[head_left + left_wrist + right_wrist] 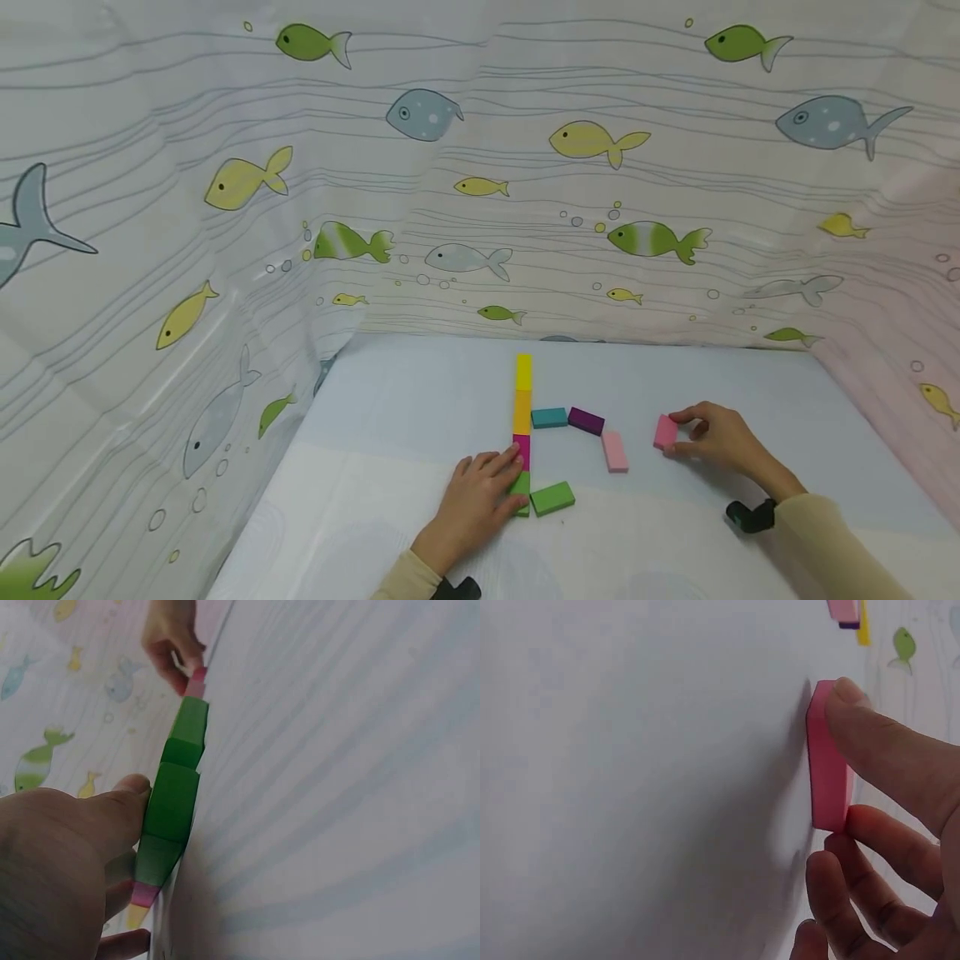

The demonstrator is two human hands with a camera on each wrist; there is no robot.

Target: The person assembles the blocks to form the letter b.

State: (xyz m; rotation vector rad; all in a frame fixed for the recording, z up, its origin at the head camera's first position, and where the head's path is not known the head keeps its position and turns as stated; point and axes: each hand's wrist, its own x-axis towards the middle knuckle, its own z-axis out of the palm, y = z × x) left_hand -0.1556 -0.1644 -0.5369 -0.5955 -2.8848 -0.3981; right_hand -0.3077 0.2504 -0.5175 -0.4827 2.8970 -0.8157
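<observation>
Hands rest apart on a pale table (405, 417). The right hand (712, 437) pinches a pink block (665, 432) between thumb and fingers, right of a light pink block (615, 451). The left hand (480, 496) presses flat beside a green block (521, 486), steadying the coloured row (522, 400). Best to slide the pink block gently, keeping the row braced.

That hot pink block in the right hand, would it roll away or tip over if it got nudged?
Probably neither. The hot pink block is a flat-sided rectangle, so it should slide rather than roll. The right hand pinches it with fingertips alone, which suggests it is light. Its edges stay straight under the thumb in the right wrist view, so it seems stiff.
</observation>
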